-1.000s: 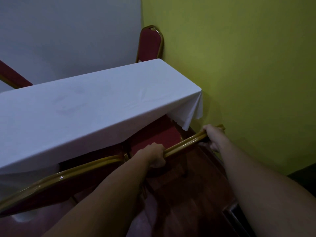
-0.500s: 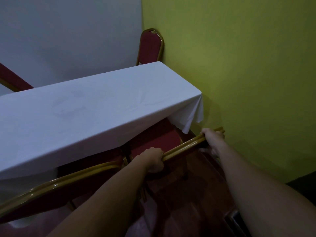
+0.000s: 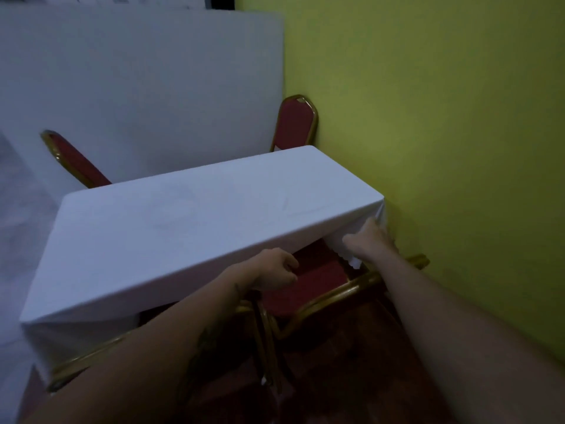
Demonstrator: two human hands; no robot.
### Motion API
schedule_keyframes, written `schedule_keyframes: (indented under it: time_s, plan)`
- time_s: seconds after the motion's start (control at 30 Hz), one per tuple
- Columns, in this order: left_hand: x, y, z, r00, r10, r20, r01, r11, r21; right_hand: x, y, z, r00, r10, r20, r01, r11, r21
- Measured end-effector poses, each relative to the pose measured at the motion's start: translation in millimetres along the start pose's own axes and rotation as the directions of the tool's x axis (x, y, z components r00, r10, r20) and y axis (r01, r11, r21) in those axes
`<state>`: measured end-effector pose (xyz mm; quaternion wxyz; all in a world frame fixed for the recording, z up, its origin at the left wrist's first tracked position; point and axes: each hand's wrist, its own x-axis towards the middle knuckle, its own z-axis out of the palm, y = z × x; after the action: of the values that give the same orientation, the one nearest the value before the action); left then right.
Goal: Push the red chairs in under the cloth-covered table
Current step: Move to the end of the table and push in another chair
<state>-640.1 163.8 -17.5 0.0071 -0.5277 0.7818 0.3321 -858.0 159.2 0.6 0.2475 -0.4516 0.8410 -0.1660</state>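
Observation:
The table [image 3: 195, 228] under a white cloth fills the middle. At its near right side stands a red chair [image 3: 318, 272] with a gold frame, its seat partly under the cloth and its backrest rail below my arms. My left hand [image 3: 275, 269] hovers at the cloth's near edge above that seat, fingers loosely curled and off the rail. Further right, my right hand [image 3: 370, 240] pinches the hanging corner of the cloth. A second red chair [image 3: 85, 359] shows only its gold rail at the near left, mostly hidden by my left arm.
Two more red chairs stand on the far side, one [image 3: 295, 123] against the yellow-green wall [image 3: 443, 148] and one [image 3: 73, 160] tilted at the left. A white panel [image 3: 146, 87] stands behind them. The wall runs close along the table's right end. The floor is dark wood.
Both hands have let go of the chair's gold backrest rail and risen to the cloth's near edge. The view has pulled back, so more of the table and the far chairs shows.

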Motion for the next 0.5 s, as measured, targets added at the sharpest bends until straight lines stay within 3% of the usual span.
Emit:
schedule_keyframes:
  time_s: [0.2,0.5]
  plan:
    - [-75.9,-91.3,-67.9,0.989,-0.097,-0.114,0.091,0.994,-0.058,-55.3,-119.3,54.4,0.966,-0.249,0.061,0.245,0.967,0.069]
    - [-256.6,-342.9,-173.4,0.906,-0.327,-0.267,0.266,0.933,-0.243,-191.4,-340.9,212.6,0.835,-0.541,0.096,0.514,0.831,0.215]
